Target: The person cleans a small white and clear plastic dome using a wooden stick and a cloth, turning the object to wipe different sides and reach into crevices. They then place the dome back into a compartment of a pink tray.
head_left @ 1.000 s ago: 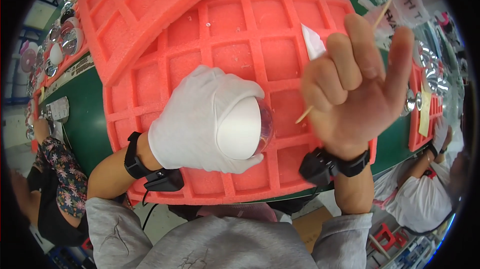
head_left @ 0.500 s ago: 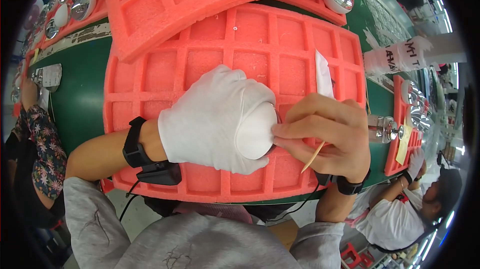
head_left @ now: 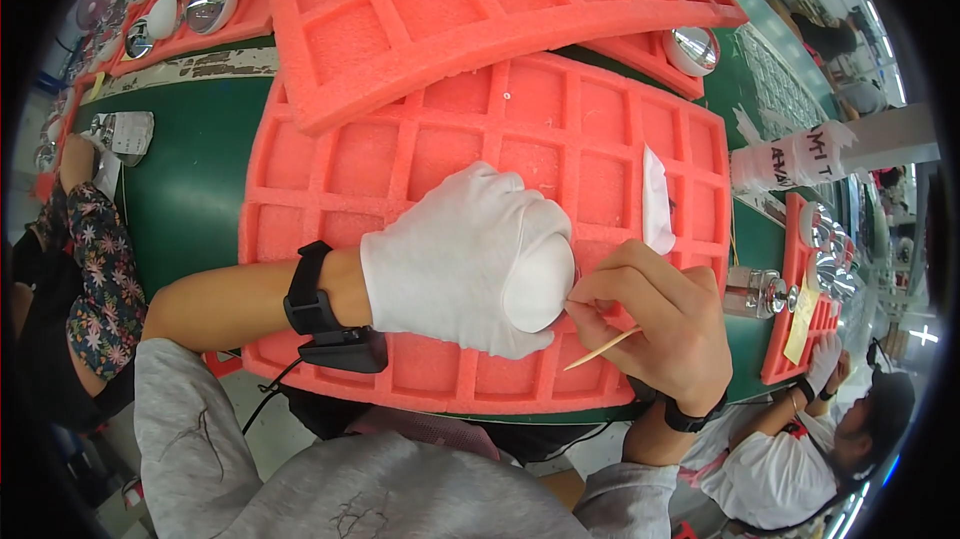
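My left hand, gloved in white, is closed around the dome, fingers on its far side and thumb on its near side. The dome is located above the middle of the near tray, its smooth white surface exposed between glove and right hand. My right hand is bare. Its thumb and index fingertips are brought together at the right edge of the dome; I cannot tell whether they pinch anything there. The same hand retains the stick, a thin wooden one, which projects toward the left and near side. A black band encircles each wrist.

The near tray is red foam with square compartments. The far tray, of the same type, overlaps its far edge at an angle. A white strip lies on the right part of the near tray. The bottle, clear with a metal top, is positioned right of my right hand, on the green bench.
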A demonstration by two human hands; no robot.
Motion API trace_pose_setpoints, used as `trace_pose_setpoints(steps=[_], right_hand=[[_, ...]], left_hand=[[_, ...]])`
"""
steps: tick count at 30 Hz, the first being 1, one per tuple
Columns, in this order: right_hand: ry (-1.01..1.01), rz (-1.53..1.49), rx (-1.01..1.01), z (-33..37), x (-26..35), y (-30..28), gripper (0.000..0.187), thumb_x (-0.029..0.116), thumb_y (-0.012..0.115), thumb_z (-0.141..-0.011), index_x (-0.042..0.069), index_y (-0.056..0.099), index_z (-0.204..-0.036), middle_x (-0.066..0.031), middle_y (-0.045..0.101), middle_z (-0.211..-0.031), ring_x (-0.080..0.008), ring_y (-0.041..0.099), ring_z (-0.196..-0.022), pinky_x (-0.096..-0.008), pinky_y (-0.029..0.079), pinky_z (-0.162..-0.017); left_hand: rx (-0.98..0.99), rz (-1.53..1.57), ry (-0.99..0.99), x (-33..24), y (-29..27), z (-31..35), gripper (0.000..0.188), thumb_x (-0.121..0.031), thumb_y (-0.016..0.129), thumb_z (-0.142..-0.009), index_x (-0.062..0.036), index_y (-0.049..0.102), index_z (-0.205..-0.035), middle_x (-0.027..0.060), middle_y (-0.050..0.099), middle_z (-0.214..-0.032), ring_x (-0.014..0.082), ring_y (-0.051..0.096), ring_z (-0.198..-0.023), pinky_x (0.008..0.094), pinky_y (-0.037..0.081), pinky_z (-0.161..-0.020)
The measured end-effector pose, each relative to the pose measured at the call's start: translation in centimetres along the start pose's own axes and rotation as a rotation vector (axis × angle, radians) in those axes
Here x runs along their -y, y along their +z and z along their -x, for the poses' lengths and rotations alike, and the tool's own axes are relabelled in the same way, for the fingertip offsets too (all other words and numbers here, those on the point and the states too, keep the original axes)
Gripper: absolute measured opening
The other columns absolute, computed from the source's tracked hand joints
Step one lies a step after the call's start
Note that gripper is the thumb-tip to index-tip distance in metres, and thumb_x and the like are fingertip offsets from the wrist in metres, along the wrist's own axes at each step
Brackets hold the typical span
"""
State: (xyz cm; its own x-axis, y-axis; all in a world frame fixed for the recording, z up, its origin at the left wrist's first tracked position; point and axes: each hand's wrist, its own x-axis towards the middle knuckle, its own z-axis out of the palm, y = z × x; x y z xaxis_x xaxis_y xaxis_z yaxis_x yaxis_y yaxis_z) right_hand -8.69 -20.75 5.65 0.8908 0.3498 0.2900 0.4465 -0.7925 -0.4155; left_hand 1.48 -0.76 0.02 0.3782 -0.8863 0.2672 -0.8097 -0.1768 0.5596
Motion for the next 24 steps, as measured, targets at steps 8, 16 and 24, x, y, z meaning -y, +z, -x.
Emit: trace_pose_setpoints(steps=[8, 16, 24], right_hand=[[0.060, -0.180, 0.054, -0.1, -1.6, 0.3, 0.024, 0.000, 0.079, -0.070, 0.006, 0.063, -0.086, -0.0042, 0.060, -0.080, -0.0162, 0.059, -0.062, -0.0274, 0.041, -0.050], [0.109, -0.441, 0.176, 0.3, -3.4, -0.4, 0.018, 0.000, 0.072, -0.075, 0.003, 0.063, -0.090, -0.0063, 0.062, -0.083, -0.0189, 0.060, -0.067, -0.0284, 0.046, -0.058], [0.081, -0.528, 0.206, 0.4, -4.1, 0.0, 0.017, 0.001, 0.068, -0.078, 0.002, 0.063, -0.095, -0.0057, 0.063, -0.085, -0.0178, 0.060, -0.068, -0.0279, 0.046, -0.059]], left_hand=[[-0.110, 0.193, 0.069, 0.4, 0.3, -0.5, 0.042, -0.029, 0.084, -0.067, -0.0075, 0.062, -0.097, 0.0095, 0.064, -0.095, 0.0343, 0.061, -0.088, 0.0467, 0.047, -0.078], [0.255, 0.225, -0.036, -0.1, -0.6, -2.0, 0.035, -0.018, 0.077, -0.074, -0.0106, 0.065, -0.106, 0.0106, 0.065, -0.103, 0.0364, 0.062, -0.096, 0.0485, 0.050, -0.079], [0.041, 0.222, -0.023, 0.0, 0.6, -0.7, 0.044, -0.019, 0.079, -0.074, -0.0118, 0.065, -0.115, 0.0096, 0.065, -0.112, 0.0358, 0.062, -0.097, 0.0463, 0.051, -0.081]])
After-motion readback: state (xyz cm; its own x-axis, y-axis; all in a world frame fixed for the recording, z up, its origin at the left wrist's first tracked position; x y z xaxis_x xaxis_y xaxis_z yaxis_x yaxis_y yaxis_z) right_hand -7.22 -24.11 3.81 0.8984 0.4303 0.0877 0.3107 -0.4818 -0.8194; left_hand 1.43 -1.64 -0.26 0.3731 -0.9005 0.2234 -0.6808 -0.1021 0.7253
